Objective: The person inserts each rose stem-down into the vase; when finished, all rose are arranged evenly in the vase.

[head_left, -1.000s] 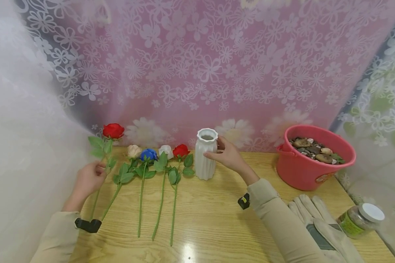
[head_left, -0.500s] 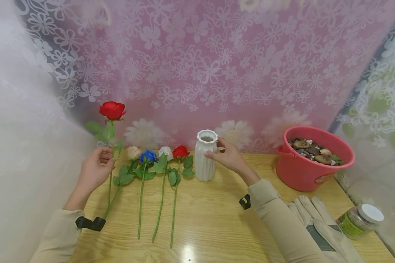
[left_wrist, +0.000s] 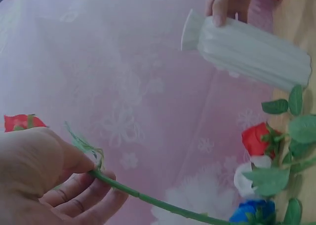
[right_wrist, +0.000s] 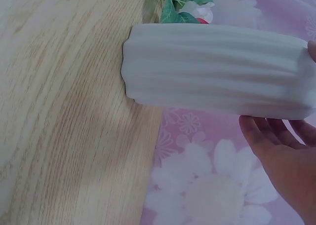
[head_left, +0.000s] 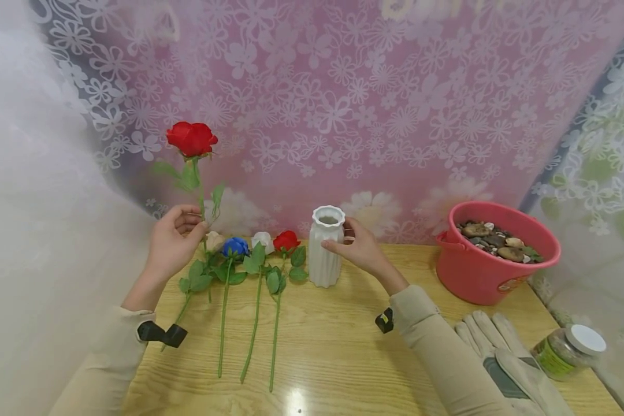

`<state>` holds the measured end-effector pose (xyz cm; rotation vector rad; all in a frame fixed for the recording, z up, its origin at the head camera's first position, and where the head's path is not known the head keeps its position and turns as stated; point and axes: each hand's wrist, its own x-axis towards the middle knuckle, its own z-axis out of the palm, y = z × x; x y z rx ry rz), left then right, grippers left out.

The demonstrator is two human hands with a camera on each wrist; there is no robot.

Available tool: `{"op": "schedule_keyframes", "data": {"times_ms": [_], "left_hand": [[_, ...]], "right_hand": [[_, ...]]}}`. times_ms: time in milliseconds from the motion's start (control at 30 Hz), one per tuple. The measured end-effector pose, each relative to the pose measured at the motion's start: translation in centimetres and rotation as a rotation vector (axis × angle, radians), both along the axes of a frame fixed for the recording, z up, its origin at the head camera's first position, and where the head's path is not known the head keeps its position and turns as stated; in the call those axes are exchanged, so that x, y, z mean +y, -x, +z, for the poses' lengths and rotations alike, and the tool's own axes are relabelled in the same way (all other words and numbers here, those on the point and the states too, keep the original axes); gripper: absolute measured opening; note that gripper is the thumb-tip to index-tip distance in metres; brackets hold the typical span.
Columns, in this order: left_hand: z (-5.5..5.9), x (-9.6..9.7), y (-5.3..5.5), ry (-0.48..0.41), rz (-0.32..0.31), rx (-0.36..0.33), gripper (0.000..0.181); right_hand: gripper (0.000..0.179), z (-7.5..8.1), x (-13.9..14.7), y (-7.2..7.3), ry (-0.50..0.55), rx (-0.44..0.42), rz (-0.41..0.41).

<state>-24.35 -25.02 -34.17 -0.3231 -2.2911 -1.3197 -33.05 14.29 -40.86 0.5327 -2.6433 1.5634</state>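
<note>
My left hand [head_left: 174, 240] pinches the green stem of a red rose [head_left: 191, 138], which stands upright above the table at the left. In the left wrist view the stem [left_wrist: 163, 204] runs out from between thumb and fingers. A white fluted vase [head_left: 325, 260] stands on the table, its scalloped mouth facing up. My right hand [head_left: 363, 249] grips it near the neck, thumb in front and fingers at the far side. Between the hands lie a cream rose [head_left: 215, 240], partly hidden, a blue rose [head_left: 235, 247], a white rose [head_left: 262, 241] and another red rose [head_left: 286, 239].
At the right stands a pink bucket [head_left: 481, 271] with stones in it. Nearer me are a pair of work gloves [head_left: 515, 370] and a white-lidded jar [head_left: 569, 349] by the table's right edge. A flowered pink curtain [head_left: 333, 115] hangs behind the wooden table [head_left: 333, 352].
My left hand has lifted the red rose off the table and carried it up and to the right. My right hand has stayed on the vase, which has not visibly moved.
</note>
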Motion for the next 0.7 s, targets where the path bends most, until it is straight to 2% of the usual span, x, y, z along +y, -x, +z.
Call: {"op": "schedule_keyframes", "data": {"times_ms": [233,467,700], "left_hand": [[1.4,2.3,1.3,-0.091,-0.042,-0.005,0.034],[2.0,4.0,2.5,-0.306,-0.077,-0.03,0.03],[2.6,5.5,3.2,-0.546,-0.13,-0.025,0.024]], "right_hand": [[0.082,0.0,0.1,0.0,0.026,-0.003,0.011],[0.081,-0.2,0.1,0.1,0.044,-0.013,0.018],[0.082,0.0,0.1,-0.2,0.049,-0.013,0.025]]}}
